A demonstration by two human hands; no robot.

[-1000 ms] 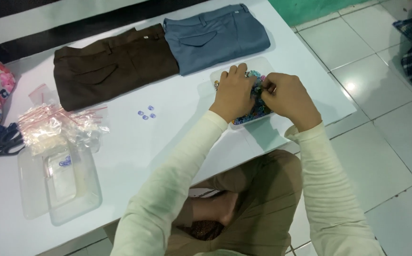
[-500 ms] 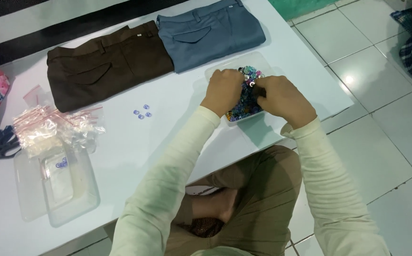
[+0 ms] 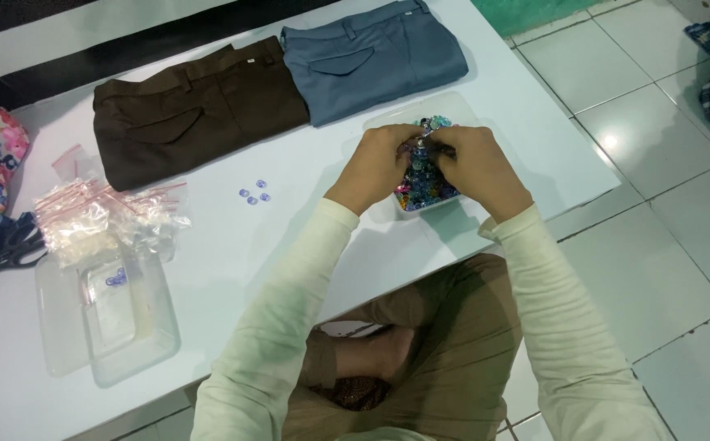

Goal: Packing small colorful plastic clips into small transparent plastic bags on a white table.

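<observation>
You're sorting buttons (image 3: 423,181) in the tray (image 3: 453,110): left hand (image 3: 375,166) and right hand (image 3: 477,167) meet over it, fingers pinched together; what they grip is hidden. Next, lift 1 clear

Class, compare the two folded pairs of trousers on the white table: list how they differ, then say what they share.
1. The brown trousers are dark brown; the blue trousers are grey-blue.
2. The brown trousers lie further left, near the plastic bags; the blue trousers lie beside the bead tray under the left hand and right hand.
Both are neatly folded, pocket up, side by side.
</observation>
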